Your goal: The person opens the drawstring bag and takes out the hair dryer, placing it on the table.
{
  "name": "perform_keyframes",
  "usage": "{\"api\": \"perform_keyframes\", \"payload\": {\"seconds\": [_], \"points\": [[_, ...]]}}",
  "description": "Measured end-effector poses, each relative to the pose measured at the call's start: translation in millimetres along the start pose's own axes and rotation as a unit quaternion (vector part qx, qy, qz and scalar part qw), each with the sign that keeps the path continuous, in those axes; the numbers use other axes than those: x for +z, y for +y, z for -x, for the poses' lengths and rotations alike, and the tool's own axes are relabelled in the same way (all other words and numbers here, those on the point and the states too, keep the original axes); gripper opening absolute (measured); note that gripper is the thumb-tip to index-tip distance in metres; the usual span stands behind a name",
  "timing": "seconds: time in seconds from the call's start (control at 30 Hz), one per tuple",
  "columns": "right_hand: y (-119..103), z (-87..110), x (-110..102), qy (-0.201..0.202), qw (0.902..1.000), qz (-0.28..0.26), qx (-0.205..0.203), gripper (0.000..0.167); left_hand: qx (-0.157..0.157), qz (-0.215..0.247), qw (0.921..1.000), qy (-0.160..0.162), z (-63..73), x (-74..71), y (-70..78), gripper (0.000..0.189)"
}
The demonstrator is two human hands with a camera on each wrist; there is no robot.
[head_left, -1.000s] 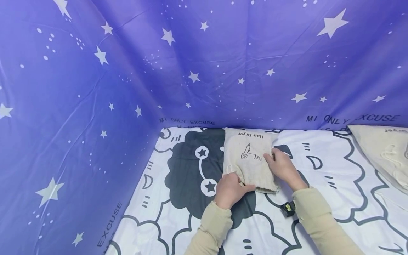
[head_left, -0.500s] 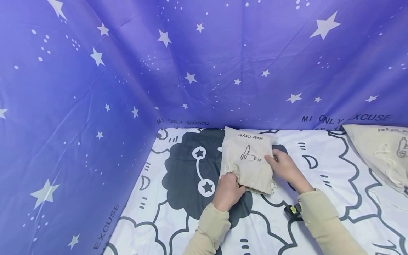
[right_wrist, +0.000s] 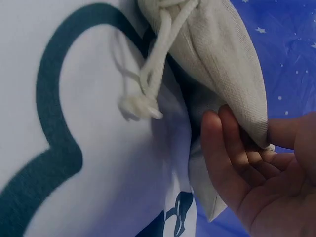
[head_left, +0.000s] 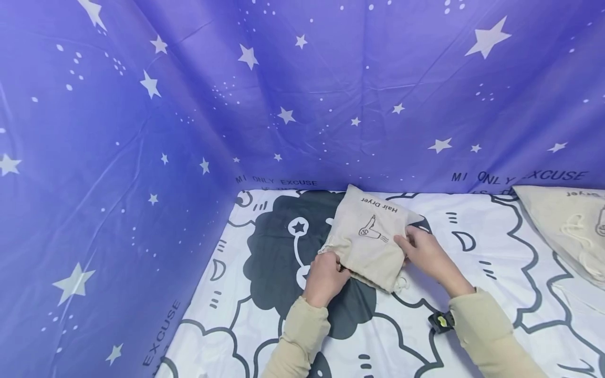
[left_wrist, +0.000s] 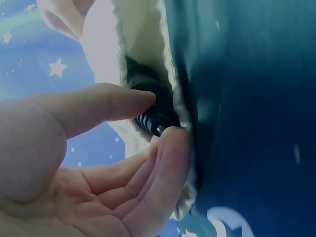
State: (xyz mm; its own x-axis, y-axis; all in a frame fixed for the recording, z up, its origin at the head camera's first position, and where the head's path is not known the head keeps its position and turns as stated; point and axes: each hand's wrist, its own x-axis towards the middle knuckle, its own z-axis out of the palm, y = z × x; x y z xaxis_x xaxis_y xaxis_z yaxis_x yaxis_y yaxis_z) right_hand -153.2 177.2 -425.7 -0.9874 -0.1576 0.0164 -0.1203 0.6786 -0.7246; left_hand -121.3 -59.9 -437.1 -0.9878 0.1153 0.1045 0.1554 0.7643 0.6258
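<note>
Beige bag (head_left: 373, 244) is lying aslant on the far side of the printed cloth (head_left: 397, 362), mouth facing near. My left hand (head_left: 325, 278) is pinching a black ribbed piece (left_wrist: 154, 118) in the mouth; my right hand (head_left: 427, 257) is gripping the bag's right edge, thumb uppermost. Good handling, I judge, is calling for a steady right hold and gentle easing. Fabric is looking soft, wrinkled, its dryer drawing facing upside down to me. A second bag (head_left: 567, 210) is lying well right.

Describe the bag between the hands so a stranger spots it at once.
Below the starry curtain spreads a cartoon-print sheet. On it lies the beige bag, left of a similar bag; only the first has the right hand pinching its edge.
</note>
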Motion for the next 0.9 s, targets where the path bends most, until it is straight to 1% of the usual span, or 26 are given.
{"api": "perform_keyframes", "payload": {"seconds": [0.13, 0.27, 0.33, 0.53, 0.7, 0.9], "points": [[-2.5, 2.9, 2.2, -0.007, 0.9999, 0.001, -0.008, 0.023, 0.001, -0.004, 1.0000, -0.002, -2.0, -7.1, -4.4, 0.043], [-7.5, 6.4, 3.4, -0.007, 0.9998, 0.011, -0.011, 0.026, 0.006, -0.017, 0.9998, 0.004, -5.6, -12.4, -8.0, 0.039], [-10.4, 8.3, 3.6, -0.006, 0.9998, 0.015, -0.012, 0.027, 0.006, -0.026, 0.9996, 0.007, -7.4, -14.0, -9.8, 0.037], [-15.4, 13.3, 5.7, 0.005, 0.9995, 0.026, -0.020, 0.028, 0.002, -0.025, 0.9996, 0.009, -12.1, -16.7, -14.9, 0.029], [-17.8, 18.6, 10.6, 0.007, 0.9986, 0.033, -0.042, 0.028, 0.002, -0.024, 0.9995, 0.020, -15.5, -18.0, -21.3, 0.016], [-23.3, 25.4, 15.2, 0.002, 0.9968, 0.043, -0.068, 0.027, -0.010, -0.038, 0.9987, 0.032, -18.1, -22.2, -25.2, 0.014]]}}
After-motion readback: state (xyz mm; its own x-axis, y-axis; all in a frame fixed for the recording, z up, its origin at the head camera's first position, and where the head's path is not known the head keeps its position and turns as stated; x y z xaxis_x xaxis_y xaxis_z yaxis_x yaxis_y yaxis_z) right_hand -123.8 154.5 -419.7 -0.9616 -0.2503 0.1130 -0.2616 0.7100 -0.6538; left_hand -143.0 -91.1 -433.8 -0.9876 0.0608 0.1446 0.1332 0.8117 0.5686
